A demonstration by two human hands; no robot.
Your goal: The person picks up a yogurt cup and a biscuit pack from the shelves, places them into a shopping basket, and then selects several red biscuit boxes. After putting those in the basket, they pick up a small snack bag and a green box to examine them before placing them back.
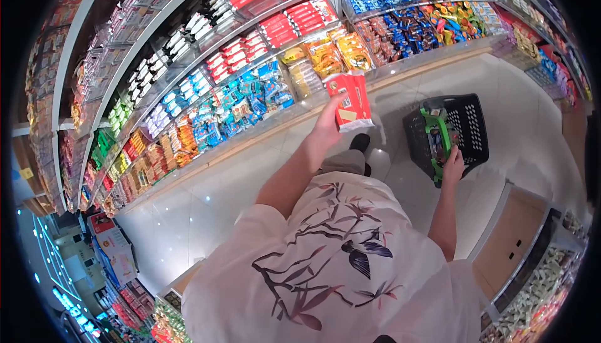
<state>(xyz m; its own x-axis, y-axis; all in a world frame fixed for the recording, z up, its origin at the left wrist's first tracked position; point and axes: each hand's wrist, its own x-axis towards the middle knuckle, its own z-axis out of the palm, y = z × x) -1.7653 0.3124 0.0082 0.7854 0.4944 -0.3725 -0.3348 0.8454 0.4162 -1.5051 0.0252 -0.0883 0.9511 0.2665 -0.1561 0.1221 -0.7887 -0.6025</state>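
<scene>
My left hand (pixel 327 124) grips a red snack packet (pixel 354 100) by its left edge, in front of the snack shelves. The packet has a pale, food-like picture near its lower end; its lettering is too small to read. On the right, my right hand (pixel 454 166) is closed around the green handle (pixel 446 135) of a black shopping basket (pixel 472 131) with perforated walls. Some items show inside the basket beside the handle, but I cannot make out what they are.
Curved shelves hold many wrapped snacks: blue packets (pixel 241 102), yellow-orange packets (pixel 323 55) and red packets (pixel 277 29). A wooden ledge (pixel 400 79) edges the lowest shelf. Pale tiles (pixel 181 211) cover the floor. A wooden display unit (pixel 510 227) stands close at lower right.
</scene>
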